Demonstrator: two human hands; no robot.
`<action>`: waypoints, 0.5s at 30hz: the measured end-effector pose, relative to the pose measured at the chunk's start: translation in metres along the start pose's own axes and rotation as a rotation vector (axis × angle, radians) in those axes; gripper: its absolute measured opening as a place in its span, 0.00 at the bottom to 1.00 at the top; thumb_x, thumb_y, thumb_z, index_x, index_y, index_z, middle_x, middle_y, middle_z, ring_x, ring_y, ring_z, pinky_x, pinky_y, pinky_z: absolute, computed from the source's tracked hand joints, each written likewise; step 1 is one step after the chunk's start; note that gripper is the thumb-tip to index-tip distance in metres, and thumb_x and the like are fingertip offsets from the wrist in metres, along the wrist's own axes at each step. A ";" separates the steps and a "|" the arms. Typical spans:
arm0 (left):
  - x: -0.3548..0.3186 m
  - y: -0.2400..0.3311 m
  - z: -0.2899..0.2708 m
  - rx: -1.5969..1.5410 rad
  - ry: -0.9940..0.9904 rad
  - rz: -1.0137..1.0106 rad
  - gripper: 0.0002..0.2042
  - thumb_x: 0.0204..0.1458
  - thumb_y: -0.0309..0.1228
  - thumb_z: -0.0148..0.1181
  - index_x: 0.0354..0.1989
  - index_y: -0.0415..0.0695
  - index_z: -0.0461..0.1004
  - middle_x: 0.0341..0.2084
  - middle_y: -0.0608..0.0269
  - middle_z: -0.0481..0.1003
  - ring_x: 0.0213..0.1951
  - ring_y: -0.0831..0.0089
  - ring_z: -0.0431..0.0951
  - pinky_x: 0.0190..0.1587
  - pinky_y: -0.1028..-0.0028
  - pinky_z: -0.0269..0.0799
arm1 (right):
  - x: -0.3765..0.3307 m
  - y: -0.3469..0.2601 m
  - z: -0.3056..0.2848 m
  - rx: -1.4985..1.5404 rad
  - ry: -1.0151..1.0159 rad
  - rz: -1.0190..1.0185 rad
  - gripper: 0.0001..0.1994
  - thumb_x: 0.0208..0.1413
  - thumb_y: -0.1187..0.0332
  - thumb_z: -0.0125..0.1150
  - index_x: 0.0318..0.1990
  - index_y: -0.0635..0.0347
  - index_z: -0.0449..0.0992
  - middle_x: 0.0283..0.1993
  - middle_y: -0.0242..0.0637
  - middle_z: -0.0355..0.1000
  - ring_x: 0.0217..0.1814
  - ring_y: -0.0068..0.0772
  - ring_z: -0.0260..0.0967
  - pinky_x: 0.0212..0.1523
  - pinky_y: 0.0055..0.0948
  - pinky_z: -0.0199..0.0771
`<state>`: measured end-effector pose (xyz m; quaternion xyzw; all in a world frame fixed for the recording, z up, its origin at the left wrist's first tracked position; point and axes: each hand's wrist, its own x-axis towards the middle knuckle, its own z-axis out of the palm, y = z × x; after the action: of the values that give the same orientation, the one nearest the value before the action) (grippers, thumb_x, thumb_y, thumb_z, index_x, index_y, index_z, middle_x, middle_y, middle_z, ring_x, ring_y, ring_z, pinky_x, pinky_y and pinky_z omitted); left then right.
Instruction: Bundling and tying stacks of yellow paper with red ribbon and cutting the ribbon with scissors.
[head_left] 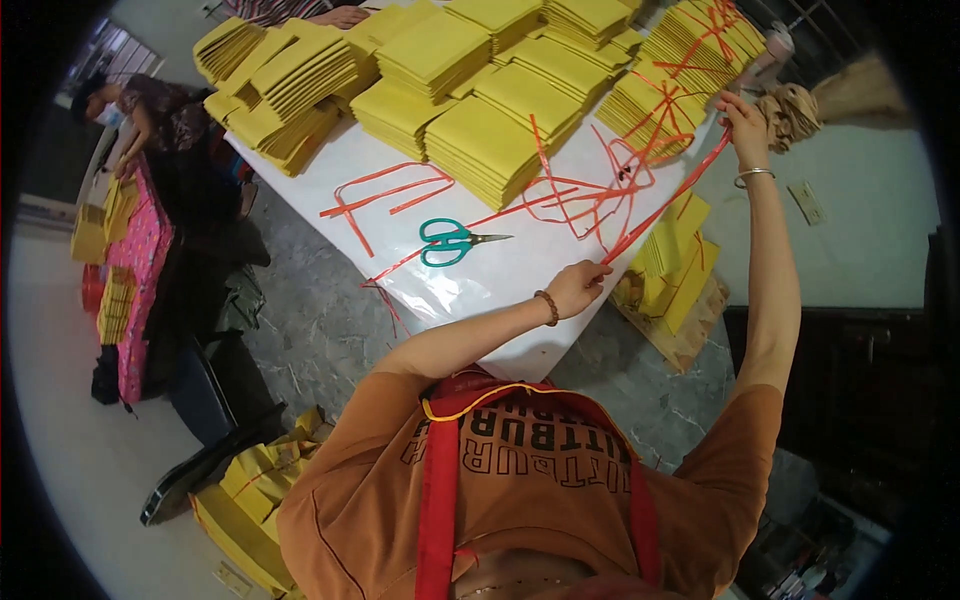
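Head view: the left hand (577, 285) and right hand (742, 122) each pinch an end of a thin red strap (668, 203), pulled taut and straight above the white table (520, 270), right of the teal scissors (448, 242), near yellow envelope stacks (490, 150).

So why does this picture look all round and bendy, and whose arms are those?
The camera sits on a person's head and looks down, and its wide lens bends straight edges. The arms are that person's own. The left hand and the right hand each pinch one end of a red strap stretched between them. Below is a white table with piles of yellow envelopes, more loose red straps and green-handled scissors. Another person works at the far left.
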<state>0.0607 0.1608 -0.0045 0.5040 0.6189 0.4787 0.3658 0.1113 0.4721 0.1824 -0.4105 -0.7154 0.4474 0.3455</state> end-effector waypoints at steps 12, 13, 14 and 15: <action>0.061 -0.053 0.017 0.089 0.123 -0.171 0.17 0.38 0.26 0.52 0.41 0.39 0.67 0.28 0.49 0.70 0.35 0.55 0.70 0.39 0.65 0.66 | 0.013 0.054 0.130 -0.780 -0.524 -0.438 0.13 0.50 0.66 0.46 0.42 0.51 0.74 0.38 0.42 0.73 0.40 0.43 0.69 0.39 0.35 0.68; 0.063 -0.053 0.018 0.115 0.090 -0.208 0.18 0.38 0.27 0.53 0.42 0.39 0.67 0.28 0.48 0.70 0.36 0.55 0.70 0.40 0.65 0.66 | 0.005 0.059 0.136 -0.926 -0.618 -0.498 0.13 0.48 0.67 0.46 0.41 0.53 0.73 0.39 0.41 0.72 0.42 0.42 0.68 0.43 0.36 0.66; 0.062 -0.052 0.018 0.117 0.108 -0.205 0.18 0.38 0.27 0.53 0.42 0.39 0.67 0.28 0.48 0.70 0.36 0.55 0.70 0.40 0.65 0.66 | -0.006 0.067 0.141 -1.067 -0.685 -0.522 0.13 0.46 0.68 0.47 0.41 0.54 0.73 0.39 0.41 0.71 0.43 0.42 0.67 0.46 0.38 0.64; 0.061 -0.050 0.015 0.126 0.113 -0.145 0.20 0.38 0.27 0.53 0.44 0.40 0.66 0.30 0.48 0.69 0.37 0.55 0.69 0.41 0.65 0.66 | -0.016 0.075 0.143 -1.173 -0.727 -0.552 0.12 0.48 0.66 0.46 0.39 0.50 0.74 0.40 0.39 0.71 0.44 0.40 0.67 0.46 0.41 0.63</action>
<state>0.0476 0.2216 -0.0548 0.4524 0.7022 0.4386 0.3316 0.0160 0.4261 0.0599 -0.1590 -0.9832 -0.0035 -0.0890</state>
